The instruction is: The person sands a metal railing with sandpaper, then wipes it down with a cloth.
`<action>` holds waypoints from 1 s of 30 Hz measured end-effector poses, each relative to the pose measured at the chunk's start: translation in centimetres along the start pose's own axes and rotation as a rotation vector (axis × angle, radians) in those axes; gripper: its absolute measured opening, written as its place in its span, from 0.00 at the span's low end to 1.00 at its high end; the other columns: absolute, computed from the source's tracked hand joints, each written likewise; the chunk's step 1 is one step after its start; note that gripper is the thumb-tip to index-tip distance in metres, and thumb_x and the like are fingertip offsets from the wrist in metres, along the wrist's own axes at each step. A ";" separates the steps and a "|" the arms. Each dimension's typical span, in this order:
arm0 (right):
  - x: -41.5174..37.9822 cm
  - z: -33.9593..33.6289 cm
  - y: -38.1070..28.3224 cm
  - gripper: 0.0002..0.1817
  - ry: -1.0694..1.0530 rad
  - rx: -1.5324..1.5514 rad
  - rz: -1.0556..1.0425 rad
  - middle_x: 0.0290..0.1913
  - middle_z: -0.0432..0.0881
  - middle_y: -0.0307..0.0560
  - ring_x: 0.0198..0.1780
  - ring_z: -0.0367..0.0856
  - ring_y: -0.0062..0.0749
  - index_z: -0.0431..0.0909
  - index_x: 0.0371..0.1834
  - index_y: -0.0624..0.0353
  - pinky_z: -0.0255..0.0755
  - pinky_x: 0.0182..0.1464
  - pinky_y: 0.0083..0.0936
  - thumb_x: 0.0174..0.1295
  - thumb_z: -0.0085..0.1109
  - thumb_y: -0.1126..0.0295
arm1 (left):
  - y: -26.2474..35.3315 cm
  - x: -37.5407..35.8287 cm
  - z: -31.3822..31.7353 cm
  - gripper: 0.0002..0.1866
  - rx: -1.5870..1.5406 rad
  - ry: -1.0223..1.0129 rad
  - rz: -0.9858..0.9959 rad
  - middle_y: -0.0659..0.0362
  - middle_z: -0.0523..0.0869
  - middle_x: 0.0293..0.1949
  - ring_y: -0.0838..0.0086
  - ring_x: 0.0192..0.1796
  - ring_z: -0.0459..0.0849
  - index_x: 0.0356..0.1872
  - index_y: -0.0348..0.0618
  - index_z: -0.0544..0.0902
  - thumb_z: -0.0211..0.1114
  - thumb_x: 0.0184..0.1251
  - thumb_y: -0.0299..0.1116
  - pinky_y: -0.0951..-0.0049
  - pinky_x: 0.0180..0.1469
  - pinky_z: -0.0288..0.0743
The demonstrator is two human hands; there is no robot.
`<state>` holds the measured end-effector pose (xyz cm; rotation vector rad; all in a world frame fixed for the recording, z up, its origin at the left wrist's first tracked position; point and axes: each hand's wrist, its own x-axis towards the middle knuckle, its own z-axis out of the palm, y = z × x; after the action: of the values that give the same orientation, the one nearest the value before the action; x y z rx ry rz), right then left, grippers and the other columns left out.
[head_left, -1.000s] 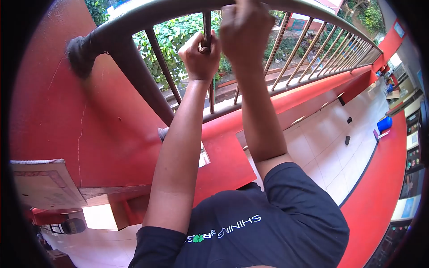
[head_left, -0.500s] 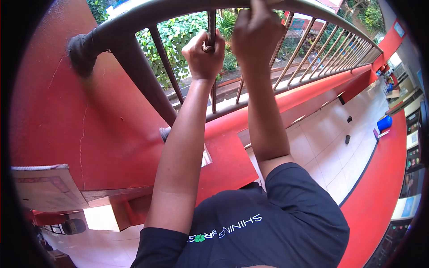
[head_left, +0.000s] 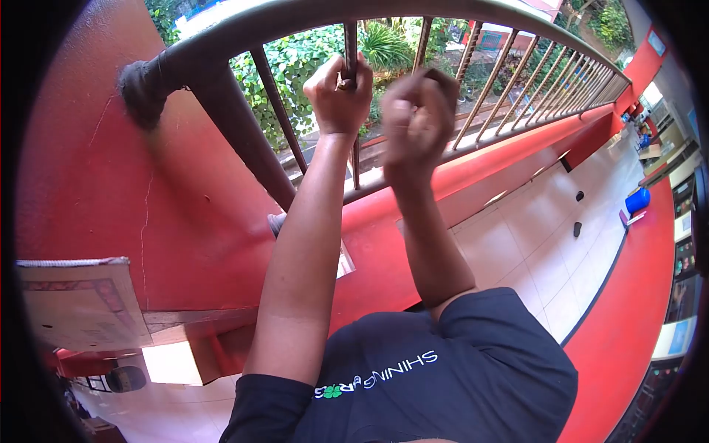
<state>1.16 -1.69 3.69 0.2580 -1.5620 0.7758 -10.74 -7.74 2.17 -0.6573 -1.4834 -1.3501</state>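
Observation:
My left hand is closed around one vertical bar of the dark metal railing, just below the top rail. The bar shows again below my wrist. My right hand is a closed fist to the right of it, lower than the top rail and in front of the bars. It is smeared by motion. Whatever it holds, if anything, I cannot make out.
A red wall with a crack is on the left, above a board. Plants grow beyond the railing. Tiled floor runs along the right, with a blue container on a red ledge.
My right hand has come down from the top rail to below it, still closed. My left hand keeps its hold on the bar. The view has shifted slightly.

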 end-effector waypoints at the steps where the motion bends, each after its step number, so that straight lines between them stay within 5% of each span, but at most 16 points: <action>1: -0.8 -1.1 -0.3 0.11 0.174 0.138 0.225 0.45 0.76 0.48 0.48 0.78 0.37 0.75 0.44 0.66 0.77 0.52 0.37 0.67 0.46 0.71 | 0.3 0.2 -0.1 0.19 -0.014 -0.004 -0.030 0.55 0.74 0.16 0.66 0.17 0.73 0.18 0.42 0.71 0.72 0.64 0.31 0.67 0.24 0.67; 2: -1.1 -2.5 -0.1 0.13 0.242 0.447 0.518 0.49 0.76 0.49 0.53 0.80 0.41 0.72 0.51 0.64 0.83 0.54 0.43 0.69 0.43 0.71 | 0.5 0.1 -0.1 0.20 -0.031 -0.010 -0.061 0.55 0.74 0.15 0.66 0.16 0.73 0.17 0.41 0.71 0.72 0.63 0.31 0.68 0.24 0.66; 4: -0.5 -4.6 0.0 0.13 0.465 0.815 0.838 0.53 0.74 0.52 0.54 0.82 0.41 0.71 0.53 0.64 0.89 0.49 0.39 0.70 0.44 0.72 | 0.4 0.1 0.1 0.20 -0.030 0.000 -0.061 0.55 0.74 0.15 0.67 0.16 0.72 0.17 0.41 0.70 0.72 0.63 0.31 0.68 0.23 0.66; 6: -0.8 -6.7 1.5 0.14 0.396 0.890 0.946 0.53 0.75 0.53 0.54 0.83 0.43 0.70 0.54 0.63 0.89 0.49 0.39 0.69 0.45 0.71 | 0.3 -0.3 0.0 0.21 -0.031 0.010 -0.069 0.56 0.74 0.14 0.67 0.15 0.72 0.16 0.41 0.70 0.72 0.64 0.30 0.68 0.23 0.66; 8: -1.3 -7.8 2.6 0.15 0.327 0.968 1.045 0.53 0.76 0.54 0.53 0.83 0.46 0.70 0.56 0.62 0.88 0.49 0.40 0.69 0.47 0.70 | 0.3 -0.2 -0.1 0.13 0.027 -0.021 -0.073 0.61 0.78 0.14 0.80 0.18 0.74 0.24 0.40 0.85 0.71 0.68 0.34 0.73 0.26 0.68; 14: -2.5 -8.1 4.3 0.18 0.402 1.467 1.412 0.52 0.77 0.63 0.49 0.80 0.51 0.69 0.54 0.60 0.76 0.47 0.38 0.60 0.52 0.70 | 0.3 -0.2 -0.1 0.11 0.040 -0.022 -0.090 0.59 0.80 0.16 0.78 0.19 0.77 0.27 0.40 0.88 0.71 0.68 0.35 0.73 0.27 0.70; 15: -2.4 -8.1 3.9 0.19 0.409 1.491 1.425 0.49 0.76 0.63 0.47 0.78 0.51 0.69 0.54 0.60 0.76 0.50 0.39 0.58 0.52 0.70 | 0.5 -0.1 0.0 0.14 0.006 0.008 -0.064 0.57 0.77 0.15 0.72 0.18 0.75 0.22 0.41 0.81 0.71 0.66 0.34 0.71 0.26 0.69; 16: -2.1 -8.3 3.8 0.19 0.403 1.484 1.419 0.49 0.76 0.63 0.47 0.78 0.51 0.69 0.54 0.60 0.76 0.50 0.39 0.58 0.52 0.70 | 0.8 0.1 0.2 0.20 -0.031 0.043 -0.039 0.55 0.74 0.14 0.67 0.16 0.72 0.16 0.41 0.73 0.72 0.65 0.32 0.68 0.24 0.68; 18: -2.0 -8.3 3.4 0.22 0.381 1.543 1.294 0.51 0.73 0.66 0.50 0.75 0.52 0.69 0.53 0.69 0.78 0.54 0.40 0.55 0.53 0.72 | 0.6 0.0 0.2 0.19 -0.022 0.038 -0.033 0.55 0.74 0.14 0.67 0.16 0.73 0.16 0.41 0.74 0.72 0.64 0.32 0.68 0.24 0.68; 20: -1.2 -8.1 2.8 0.18 0.366 1.555 1.267 0.46 0.73 0.61 0.49 0.75 0.49 0.70 0.51 0.67 0.79 0.52 0.37 0.61 0.58 0.69 | 0.4 0.0 0.1 0.19 -0.004 0.025 -0.024 0.55 0.75 0.14 0.67 0.16 0.74 0.17 0.40 0.74 0.72 0.64 0.32 0.67 0.24 0.67; 23: 0.4 -7.0 2.4 0.20 0.251 1.262 1.125 0.44 0.75 0.54 0.44 0.78 0.41 0.71 0.53 0.63 0.80 0.42 0.27 0.73 0.65 0.59 | 0.4 0.0 0.1 0.18 -0.018 0.030 -0.024 0.55 0.75 0.14 0.68 0.16 0.74 0.17 0.40 0.74 0.72 0.64 0.32 0.68 0.23 0.67; 27: 3.8 -4.4 2.2 0.10 0.124 0.625 0.821 0.40 0.77 0.41 0.35 0.79 0.25 0.76 0.51 0.59 0.78 0.35 0.25 0.77 0.57 0.65 | 0.9 0.0 -0.2 0.19 -0.033 -0.011 -0.106 0.56 0.76 0.15 0.69 0.16 0.75 0.17 0.40 0.74 0.71 0.64 0.31 0.69 0.23 0.67; 30: 5.6 -3.0 3.1 0.11 0.103 0.322 0.517 0.39 0.80 0.45 0.36 0.79 0.26 0.75 0.48 0.66 0.74 0.34 0.26 0.77 0.57 0.67 | 0.8 0.0 -0.2 0.19 -0.027 -0.029 -0.111 0.56 0.76 0.15 0.69 0.16 0.75 0.17 0.40 0.74 0.72 0.64 0.31 0.69 0.24 0.68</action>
<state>0.79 3.94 7.86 0.0410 -1.4145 1.4269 -9.97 -7.79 2.52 -0.6217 -1.5461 -1.4532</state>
